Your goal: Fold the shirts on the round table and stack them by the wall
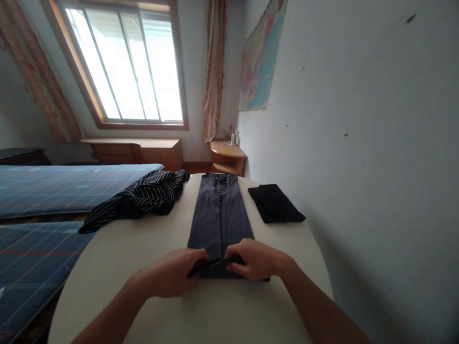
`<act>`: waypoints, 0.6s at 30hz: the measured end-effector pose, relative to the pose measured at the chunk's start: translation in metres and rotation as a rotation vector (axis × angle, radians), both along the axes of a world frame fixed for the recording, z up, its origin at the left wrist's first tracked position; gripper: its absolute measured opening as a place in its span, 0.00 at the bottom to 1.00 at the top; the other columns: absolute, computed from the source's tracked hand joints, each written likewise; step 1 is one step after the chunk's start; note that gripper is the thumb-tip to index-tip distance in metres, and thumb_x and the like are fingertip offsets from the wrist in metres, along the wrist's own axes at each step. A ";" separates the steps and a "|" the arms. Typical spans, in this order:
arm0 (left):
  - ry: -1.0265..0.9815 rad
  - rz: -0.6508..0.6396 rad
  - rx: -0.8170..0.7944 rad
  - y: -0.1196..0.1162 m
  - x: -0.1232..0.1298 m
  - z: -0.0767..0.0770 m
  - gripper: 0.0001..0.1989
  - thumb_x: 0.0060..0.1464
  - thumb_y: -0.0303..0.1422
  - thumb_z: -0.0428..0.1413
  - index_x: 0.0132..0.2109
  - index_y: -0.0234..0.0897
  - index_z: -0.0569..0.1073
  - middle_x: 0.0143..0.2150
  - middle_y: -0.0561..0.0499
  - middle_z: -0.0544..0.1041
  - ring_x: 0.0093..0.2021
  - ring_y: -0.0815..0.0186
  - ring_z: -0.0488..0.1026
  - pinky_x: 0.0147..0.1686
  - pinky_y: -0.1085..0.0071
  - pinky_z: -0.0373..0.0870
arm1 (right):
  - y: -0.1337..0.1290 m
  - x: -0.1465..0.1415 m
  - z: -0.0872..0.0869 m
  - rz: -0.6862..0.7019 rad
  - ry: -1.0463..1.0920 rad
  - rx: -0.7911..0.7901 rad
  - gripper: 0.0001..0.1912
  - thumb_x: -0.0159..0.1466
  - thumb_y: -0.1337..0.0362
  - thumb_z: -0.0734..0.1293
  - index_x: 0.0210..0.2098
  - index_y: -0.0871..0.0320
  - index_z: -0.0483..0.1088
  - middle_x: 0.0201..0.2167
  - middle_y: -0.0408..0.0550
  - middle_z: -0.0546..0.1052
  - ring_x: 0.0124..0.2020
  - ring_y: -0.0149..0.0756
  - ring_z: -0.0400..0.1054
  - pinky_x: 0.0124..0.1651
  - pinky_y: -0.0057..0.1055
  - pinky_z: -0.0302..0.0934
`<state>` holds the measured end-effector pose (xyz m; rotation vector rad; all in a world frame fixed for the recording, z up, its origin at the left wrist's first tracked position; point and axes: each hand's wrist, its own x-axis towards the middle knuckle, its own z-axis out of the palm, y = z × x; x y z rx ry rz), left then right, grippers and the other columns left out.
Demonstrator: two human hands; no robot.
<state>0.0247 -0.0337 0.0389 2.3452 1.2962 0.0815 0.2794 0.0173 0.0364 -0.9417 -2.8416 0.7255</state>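
Observation:
A dark grey shirt [220, 220], folded into a long strip, lies on the round table, its neck opening with pale print at the far end. Its near edge is bunched and slightly raised between my hands. My left hand [179, 270] pinches that edge at the left, fingers curled around the cloth. On the right, my right hand [253, 258] grips the same edge, thumb and fingers closed on it. The fingertips of both hands are partly hidden by the fabric.
A crumpled black striped garment [150, 193] hangs over the left edge of the white round table [143, 243]. Right of the shirt lies a folded black cloth [276, 203]. Plaid-covered beds [46, 191] stand to the left, a white wall [376, 167] to the right.

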 end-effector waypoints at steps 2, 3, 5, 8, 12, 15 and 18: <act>-0.001 0.015 0.007 0.002 -0.004 0.000 0.14 0.54 0.29 0.49 0.46 0.42 0.73 0.39 0.50 0.78 0.39 0.61 0.74 0.37 0.71 0.64 | 0.001 0.001 0.000 0.012 -0.007 -0.052 0.11 0.64 0.59 0.66 0.41 0.57 0.76 0.32 0.45 0.79 0.30 0.30 0.68 0.32 0.24 0.54; -0.007 0.014 0.003 0.003 -0.006 0.000 0.14 0.54 0.29 0.49 0.46 0.42 0.74 0.38 0.50 0.78 0.39 0.62 0.74 0.36 0.71 0.64 | 0.002 0.001 0.000 0.021 -0.012 -0.083 0.10 0.64 0.59 0.66 0.41 0.57 0.76 0.31 0.44 0.78 0.30 0.29 0.68 0.32 0.24 0.54; -0.020 -0.003 -0.032 0.004 -0.008 -0.001 0.14 0.55 0.30 0.49 0.45 0.42 0.75 0.38 0.51 0.79 0.38 0.63 0.74 0.35 0.72 0.64 | 0.003 0.001 0.000 0.045 -0.021 -0.158 0.10 0.64 0.59 0.66 0.39 0.58 0.76 0.29 0.42 0.76 0.28 0.28 0.65 0.30 0.23 0.54; -0.051 -0.038 -0.090 0.004 -0.010 -0.001 0.14 0.55 0.30 0.50 0.46 0.43 0.76 0.37 0.53 0.79 0.36 0.65 0.74 0.34 0.73 0.65 | 0.002 0.002 0.002 0.096 -0.036 -0.289 0.10 0.62 0.60 0.67 0.39 0.60 0.76 0.27 0.40 0.74 0.25 0.26 0.63 0.27 0.22 0.54; -0.123 -0.024 -0.048 0.006 -0.008 0.000 0.14 0.57 0.30 0.50 0.47 0.42 0.76 0.40 0.53 0.80 0.38 0.65 0.74 0.38 0.73 0.67 | 0.002 0.008 0.013 0.079 -0.060 -0.317 0.12 0.57 0.69 0.67 0.41 0.59 0.75 0.29 0.39 0.75 0.26 0.26 0.65 0.27 0.21 0.55; -0.191 0.044 0.108 0.016 -0.004 0.001 0.14 0.61 0.31 0.48 0.48 0.42 0.76 0.43 0.51 0.80 0.43 0.63 0.75 0.44 0.72 0.68 | 0.007 0.012 0.024 0.001 -0.038 -0.160 0.13 0.57 0.71 0.65 0.41 0.57 0.75 0.32 0.41 0.78 0.30 0.29 0.68 0.30 0.23 0.57; -0.233 0.137 0.299 0.034 0.001 -0.003 0.16 0.63 0.31 0.46 0.51 0.42 0.75 0.48 0.49 0.80 0.47 0.61 0.76 0.48 0.69 0.68 | 0.021 0.009 0.027 -0.113 0.014 0.060 0.14 0.62 0.69 0.62 0.45 0.55 0.75 0.39 0.47 0.80 0.39 0.36 0.72 0.40 0.27 0.60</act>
